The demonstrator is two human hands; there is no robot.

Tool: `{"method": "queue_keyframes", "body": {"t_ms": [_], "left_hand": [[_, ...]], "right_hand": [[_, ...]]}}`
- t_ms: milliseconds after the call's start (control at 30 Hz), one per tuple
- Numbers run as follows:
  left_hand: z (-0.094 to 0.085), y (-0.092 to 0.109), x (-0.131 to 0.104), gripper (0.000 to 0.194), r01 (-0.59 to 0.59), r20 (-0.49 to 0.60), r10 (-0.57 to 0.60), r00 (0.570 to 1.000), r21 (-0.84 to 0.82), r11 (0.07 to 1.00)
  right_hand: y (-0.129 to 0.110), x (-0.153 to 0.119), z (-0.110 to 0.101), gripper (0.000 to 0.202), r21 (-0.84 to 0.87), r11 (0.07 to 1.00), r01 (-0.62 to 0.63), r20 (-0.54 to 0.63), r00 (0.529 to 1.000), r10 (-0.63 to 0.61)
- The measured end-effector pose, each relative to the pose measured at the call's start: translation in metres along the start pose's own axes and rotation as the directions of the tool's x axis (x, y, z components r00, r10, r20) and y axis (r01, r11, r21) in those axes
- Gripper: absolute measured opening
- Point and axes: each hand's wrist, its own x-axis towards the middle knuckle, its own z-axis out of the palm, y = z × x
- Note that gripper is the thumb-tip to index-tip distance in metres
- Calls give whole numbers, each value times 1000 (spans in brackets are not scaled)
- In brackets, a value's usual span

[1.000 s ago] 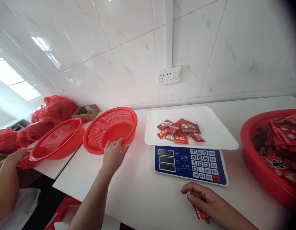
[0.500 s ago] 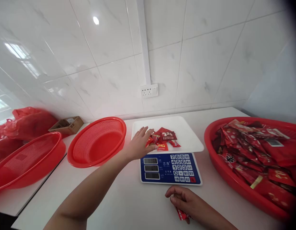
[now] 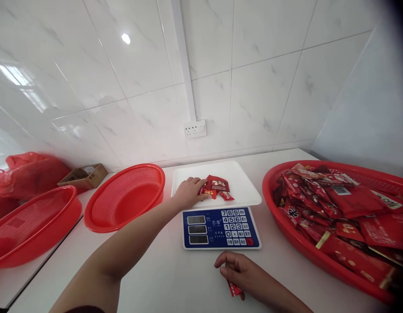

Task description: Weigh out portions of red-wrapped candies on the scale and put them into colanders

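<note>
On the white tray (image 3: 243,191) of a digital scale (image 3: 221,230), my left hand (image 3: 188,192) curls its fingers and thumb round the near side of some red snack packets (image 3: 217,184). What lies under the palm is hidden. Other packets of the little heap lie just right of the fingers, one with a dark red wrapper. My right hand (image 3: 239,274) is in front of the scale, low over the table, closed round a small red snack packet (image 3: 234,288) whose end sticks out below the fingers.
A large red basket (image 3: 276,208) full of red packets stands on the right. To the left are a red mesh basket (image 3: 90,217), a second red basket (image 3: 66,215), a cardboard box (image 3: 87,176) and red plastic bags (image 3: 35,171). A socket (image 3: 195,129) is on the tiled wall.
My left hand, stretched over the packets before, has drawn in and curled round some of them. My right hand keeps its packet. The view has shifted slightly to the right.
</note>
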Motion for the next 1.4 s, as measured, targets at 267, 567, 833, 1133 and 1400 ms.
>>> {"method": "queue_keyframes", "body": {"t_ms": [267,567,833,1133,1400], "left_hand": [[-1,-15,6,43,11,-82,-16,996,-58,998],[-27,-54,-1,34,265,-294,-321,900,-216,940],[-70,-113,-55,44,518,-290,-520,803,-92,851],[-31,-34,-21,58,123,-116,-124,986,-15,992],[11,39,29,66,-121,44,122,992,-11,993]], "right_hand": [[2,-1,-1,40,1,1000,27,-5,1000,-27],[3,-2,-1,41,8,999,37,5,999,-37],[5,-1,0,36,-16,1000,21,6,1000,-21],[0,-2,1,34,-13,1000,11,-13,1000,-12],[2,0,0,40,37,999,19,-39,999,-18]]}}
